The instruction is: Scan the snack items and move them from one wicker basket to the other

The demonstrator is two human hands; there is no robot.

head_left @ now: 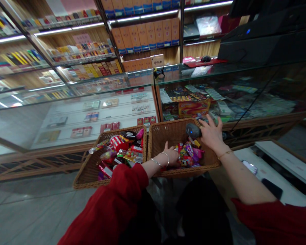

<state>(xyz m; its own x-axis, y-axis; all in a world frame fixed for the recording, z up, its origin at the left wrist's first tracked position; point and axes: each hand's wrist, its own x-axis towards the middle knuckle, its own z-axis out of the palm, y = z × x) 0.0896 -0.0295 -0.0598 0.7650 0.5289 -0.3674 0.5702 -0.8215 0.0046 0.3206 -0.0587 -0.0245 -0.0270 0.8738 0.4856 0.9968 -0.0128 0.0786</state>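
My left hand [171,156] reaches into the right wicker basket [160,137]. Its thumb stands apart from the fingers, whose tips are partly hidden at a pile of wrapped snacks [191,153] in purple, red and yellow. Over that basket's right rim is my right hand [212,135], fingers spread, beside a dark grey rounded object [193,130] whose kind I cannot make out. Directly left stands a second wicker basket [85,175]. It holds several packets, a red-and-white striped tub [118,143] and a black round pack [128,136].
A glass display counter [104,117] runs behind the baskets, with small boxes inside. Shelves of orange boxes [148,35] rise beyond it. On the right, a phone [250,167] and a dark flat object [271,189] lie on a white surface. Grey floor tiles [20,211] show at left.
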